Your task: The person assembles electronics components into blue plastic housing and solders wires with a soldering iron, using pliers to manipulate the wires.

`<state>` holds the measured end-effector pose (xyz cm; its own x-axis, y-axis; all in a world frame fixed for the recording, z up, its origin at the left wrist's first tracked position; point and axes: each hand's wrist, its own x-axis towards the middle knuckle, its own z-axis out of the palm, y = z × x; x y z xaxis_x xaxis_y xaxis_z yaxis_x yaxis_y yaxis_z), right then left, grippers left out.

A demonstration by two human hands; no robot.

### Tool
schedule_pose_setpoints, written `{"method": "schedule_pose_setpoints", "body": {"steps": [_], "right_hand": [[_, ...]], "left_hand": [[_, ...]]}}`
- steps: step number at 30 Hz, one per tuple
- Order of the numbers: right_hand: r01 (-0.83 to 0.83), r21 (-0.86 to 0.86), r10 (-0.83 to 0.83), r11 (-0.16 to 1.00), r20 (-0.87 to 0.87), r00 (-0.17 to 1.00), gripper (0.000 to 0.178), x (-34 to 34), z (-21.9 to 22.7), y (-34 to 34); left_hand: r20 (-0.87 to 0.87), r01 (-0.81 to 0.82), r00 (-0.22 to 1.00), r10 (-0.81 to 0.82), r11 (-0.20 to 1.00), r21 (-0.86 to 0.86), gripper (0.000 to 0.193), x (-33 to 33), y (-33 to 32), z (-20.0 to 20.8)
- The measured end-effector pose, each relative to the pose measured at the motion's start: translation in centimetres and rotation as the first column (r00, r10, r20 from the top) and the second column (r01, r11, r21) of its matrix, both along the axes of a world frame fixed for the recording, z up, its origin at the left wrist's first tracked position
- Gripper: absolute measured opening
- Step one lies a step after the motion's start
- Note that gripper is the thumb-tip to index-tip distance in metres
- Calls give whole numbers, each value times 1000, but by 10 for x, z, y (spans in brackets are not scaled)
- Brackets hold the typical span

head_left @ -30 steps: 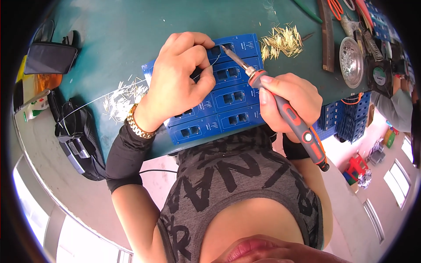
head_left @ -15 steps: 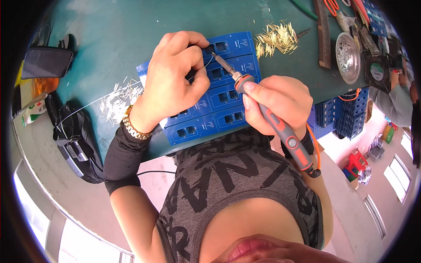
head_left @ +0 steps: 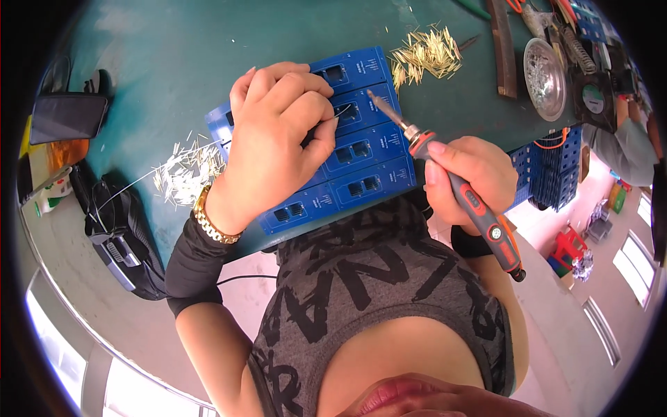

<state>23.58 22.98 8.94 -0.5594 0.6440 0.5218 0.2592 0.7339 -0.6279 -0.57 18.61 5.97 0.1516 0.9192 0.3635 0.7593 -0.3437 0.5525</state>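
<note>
A blue panel of joined circuit boards [head_left: 379, 149] lies near the table's front edge, with dark rectangular openings in each section. My left hand [head_left: 274, 132] rests over its left part, fingers curled together on a thin solder wire [head_left: 345, 110] whose bent end sticks out past the fingertips. My right hand [head_left: 476, 170] grips a grey and red soldering iron [head_left: 479, 208]; the metal tip hovers over the upper right of the panel, apart from the wire. A pile of gold-coloured pins [head_left: 429, 57] sits beyond the panel's far right corner. Silvery pins [head_left: 187, 174] lie scattered left of my left hand.
At the left edge are a phone [head_left: 68, 117] and a black bag [head_left: 121, 243], with the wire trailing from it. A dark metal bar [head_left: 501, 55], a metal bowl [head_left: 545, 80] and tools crowd the far right. Beyond hang stacked blue boards [head_left: 556, 174]; another person's sleeve [head_left: 622, 153] shows.
The soldering iron's tip has lifted off a board opening and moved to the right, with my right hand. My left hand stays over the panel with the wire. The whole view has shifted slightly.
</note>
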Motion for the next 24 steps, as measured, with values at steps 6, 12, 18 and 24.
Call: {"method": "schedule_pose_setpoints", "body": {"steps": [6,12,18,24], "right_hand": [[-66,14,66,998,-36,997,32,-4,-2,1],[-84,28,85,996,-25,996,32,-5,-4,-3],[-141,96,137,985,47,989,28,-10,-3,-9],[-49,72,51,996,-26,998,29,-7,-8,-16]], "left_hand": [[19,-4,1000,4,1000,-14,16,6,0,-2],[-7,0,1000,0,1000,9,15,10,3,-5],[20,-6,1000,6,1000,29,16,6,0,-8],[52,48,998,-45,997,-56,19,0,-6,-3]]}}
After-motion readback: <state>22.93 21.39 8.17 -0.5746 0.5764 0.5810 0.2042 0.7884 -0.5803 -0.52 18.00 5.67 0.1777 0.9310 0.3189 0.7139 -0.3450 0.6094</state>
